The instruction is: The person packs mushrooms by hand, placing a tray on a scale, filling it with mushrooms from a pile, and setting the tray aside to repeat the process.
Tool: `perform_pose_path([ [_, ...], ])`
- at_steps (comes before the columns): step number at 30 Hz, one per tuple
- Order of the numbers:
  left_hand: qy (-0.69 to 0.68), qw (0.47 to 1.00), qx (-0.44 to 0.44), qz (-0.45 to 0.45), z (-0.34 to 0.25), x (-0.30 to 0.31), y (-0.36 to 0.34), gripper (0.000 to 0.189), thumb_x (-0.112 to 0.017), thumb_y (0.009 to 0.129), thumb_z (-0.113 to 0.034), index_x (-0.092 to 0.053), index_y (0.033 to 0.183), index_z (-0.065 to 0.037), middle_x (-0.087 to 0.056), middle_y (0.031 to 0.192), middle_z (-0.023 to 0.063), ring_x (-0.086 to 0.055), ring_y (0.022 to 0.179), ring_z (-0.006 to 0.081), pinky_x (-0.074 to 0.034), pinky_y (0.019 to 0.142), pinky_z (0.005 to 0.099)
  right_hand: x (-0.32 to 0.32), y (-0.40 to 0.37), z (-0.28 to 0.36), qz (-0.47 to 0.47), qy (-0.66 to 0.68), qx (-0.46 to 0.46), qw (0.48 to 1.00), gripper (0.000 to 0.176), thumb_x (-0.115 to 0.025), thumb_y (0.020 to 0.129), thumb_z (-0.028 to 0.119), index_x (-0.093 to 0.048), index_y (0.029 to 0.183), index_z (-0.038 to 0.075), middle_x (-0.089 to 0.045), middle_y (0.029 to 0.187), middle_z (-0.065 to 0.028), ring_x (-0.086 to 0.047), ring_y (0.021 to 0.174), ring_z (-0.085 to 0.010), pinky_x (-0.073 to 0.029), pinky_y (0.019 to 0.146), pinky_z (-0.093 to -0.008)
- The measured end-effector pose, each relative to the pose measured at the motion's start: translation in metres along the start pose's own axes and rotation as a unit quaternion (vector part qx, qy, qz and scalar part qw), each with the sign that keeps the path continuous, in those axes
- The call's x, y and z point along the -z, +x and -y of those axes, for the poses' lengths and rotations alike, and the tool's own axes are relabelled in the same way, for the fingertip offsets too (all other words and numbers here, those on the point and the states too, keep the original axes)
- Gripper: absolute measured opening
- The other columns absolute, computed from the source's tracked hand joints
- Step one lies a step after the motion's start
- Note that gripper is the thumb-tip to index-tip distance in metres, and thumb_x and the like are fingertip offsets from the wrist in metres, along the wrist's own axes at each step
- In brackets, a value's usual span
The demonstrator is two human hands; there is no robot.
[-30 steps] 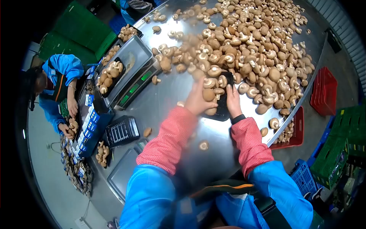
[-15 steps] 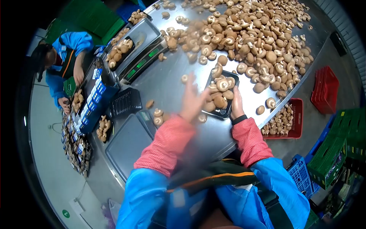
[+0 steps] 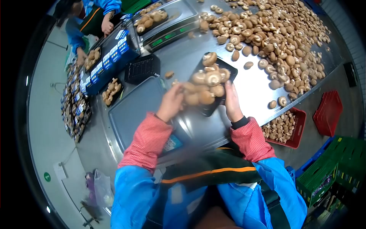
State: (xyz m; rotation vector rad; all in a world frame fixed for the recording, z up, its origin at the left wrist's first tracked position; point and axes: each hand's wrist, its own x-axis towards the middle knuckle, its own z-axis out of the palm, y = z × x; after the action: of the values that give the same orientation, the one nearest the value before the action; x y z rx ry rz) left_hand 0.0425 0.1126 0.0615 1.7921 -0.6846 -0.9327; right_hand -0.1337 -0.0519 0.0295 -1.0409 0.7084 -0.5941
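At centre, the black tray [image 3: 209, 110] heaped with mushrooms [image 3: 212, 78] has its long axis angled forward-right, with the right hand [image 3: 232, 102] nearer, extended against its edge, the left hand [image 3: 170, 102] half-curled at their left side, both grips indeterminate

Produce-packing workshop. Broad metal table [image 3: 249, 91] beneath left hand [image 3: 170, 102] and right hand [image 3: 232, 103]. Loose mushrooms [image 3: 282, 49] heaped beyond the right hand; bench scale [image 3: 171, 36], lit green, beyond the left. Farther left: labelled mushroom packs [image 3: 76, 103] in a pile, co-worker [image 3: 74, 32] in blue beyond them. Right of the right hand, off the table: red mushroom crate [image 3: 300, 128], stacked green crates [image 3: 349, 156].
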Motion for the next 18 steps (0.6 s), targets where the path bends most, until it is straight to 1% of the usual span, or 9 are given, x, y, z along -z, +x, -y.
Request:
perform_pose_path([
  [1,-0.008,1.0,0.002,-0.021,0.005,0.018,-0.009,0.041,-0.046,0.097,-0.004,-0.046,0.138,-0.005,-0.064,0.111,0.0081,-0.057,0.059,0.0085,-0.049,0.051,0.0222,-0.009,-0.01,0.005,0.041,-0.04,-0.056,0.997,0.052,-0.039,0.104,0.046,-0.044,0.134,0.003,-0.059,0.114,-0.0122,-0.065,0.086,-0.0178,-0.056,0.068,-0.0289],
  [2,-0.017,0.999,0.006,-0.029,0.009,0.037,-0.02,0.04,-0.046,0.097,-0.004,-0.047,0.138,-0.005,-0.064,0.109,0.0077,-0.055,0.058,0.008,-0.047,0.049,0.0217,-0.02,-0.017,0.007,0.093,-0.04,-0.093,0.99,0.053,-0.04,0.103,0.048,-0.042,0.133,0.005,-0.061,0.1,-0.0116,-0.063,0.063,-0.0156,-0.052,0.049,-0.0248],
  [5,-0.006,0.997,0.022,-0.077,0.023,0.089,-0.051,0.038,-0.046,0.1,-0.007,-0.047,0.138,-0.005,-0.064,0.098,0.0052,-0.049,0.053,0.006,-0.042,0.046,0.02,-0.051,-0.038,0.011,0.187,-0.071,-0.123,0.972,0.047,-0.04,0.104,0.042,-0.041,0.132,0.004,-0.06,0.083,-0.0078,-0.062,0.059,-0.0147,-0.051,0.05,-0.0239],
  [8,-0.008,0.993,0.054,-0.109,0.041,0.135,-0.077,0.037,-0.045,0.101,-0.007,-0.049,0.138,-0.006,-0.064,0.098,0.0036,-0.049,0.056,0.0052,-0.041,0.046,0.0192,-0.067,-0.045,0.002,0.266,-0.112,-0.1,0.952,0.039,-0.042,0.105,0.035,-0.044,0.129,0.004,-0.059,0.083,-0.0076,-0.06,0.057,-0.0134,-0.049,0.049,-0.023],
  [11,0.013,0.992,0.063,-0.108,0.065,0.174,-0.096,0.036,-0.046,0.101,-0.008,-0.051,0.136,-0.007,-0.063,0.098,0.0021,-0.05,0.058,0.0048,-0.04,0.047,0.0192,-0.059,-0.029,-0.03,0.208,-0.228,-0.005,0.951,0.034,-0.049,0.102,0.028,-0.049,0.126,0.004,-0.06,0.081,-0.0093,-0.06,0.057,-0.0152,-0.048,0.05,-0.0258],
  [14,0.068,0.985,0.077,-0.135,0.072,0.195,-0.11,0.032,-0.049,0.099,-0.008,-0.057,0.13,-0.008,-0.063,0.101,0.0031,-0.055,0.066,0.0085,-0.043,0.053,0.0221,-0.042,-0.012,-0.038,0.083,-0.429,0.13,0.89,0.034,-0.06,0.095,0.021,-0.054,0.122,0.001,-0.065,0.077,-0.015,-0.064,0.061,-0.0236,-0.049,0.055,-0.0348],
  [15,0.177,0.971,-0.05,-0.151,0.084,0.205,-0.107,0.032,-0.049,0.099,-0.007,-0.058,0.129,-0.008,-0.062,0.103,0.0045,-0.056,0.069,0.0099,-0.045,0.057,0.0231,-0.031,-0.01,-0.043,0.045,-0.534,0.125,0.835,0.044,-0.065,0.09,0.026,-0.053,0.125,0.002,-0.067,0.095,-0.0197,-0.064,0.077,-0.0357,-0.051,0.072,-0.0435],
  [17,0.389,0.861,-0.28,-0.168,0.116,0.229,-0.104,0.031,-0.049,0.098,-0.007,-0.06,0.127,-0.007,-0.061,0.107,0.0074,-0.058,0.075,0.0128,-0.048,0.063,0.025,-0.013,-0.006,-0.05,0.027,-0.587,0.168,0.791,0.044,-0.07,0.086,0.029,-0.057,0.12,0.006,-0.067,0.081,-0.0127,-0.066,0.073,-0.0329,-0.052,0.066,-0.0406],
  [18,0.383,0.871,-0.249,-0.18,0.116,0.231,-0.108,0.032,-0.049,0.097,-0.007,-0.06,0.127,-0.006,-0.059,0.11,0.009,-0.059,0.08,0.0138,-0.049,0.067,0.0257,-0.007,-0.006,-0.052,0.023,-0.63,0.175,0.756,0.045,-0.072,0.084,0.033,-0.057,0.119,0.008,-0.066,0.093,-0.0149,-0.066,0.081,-0.0346,-0.053,0.07,-0.0425],
])
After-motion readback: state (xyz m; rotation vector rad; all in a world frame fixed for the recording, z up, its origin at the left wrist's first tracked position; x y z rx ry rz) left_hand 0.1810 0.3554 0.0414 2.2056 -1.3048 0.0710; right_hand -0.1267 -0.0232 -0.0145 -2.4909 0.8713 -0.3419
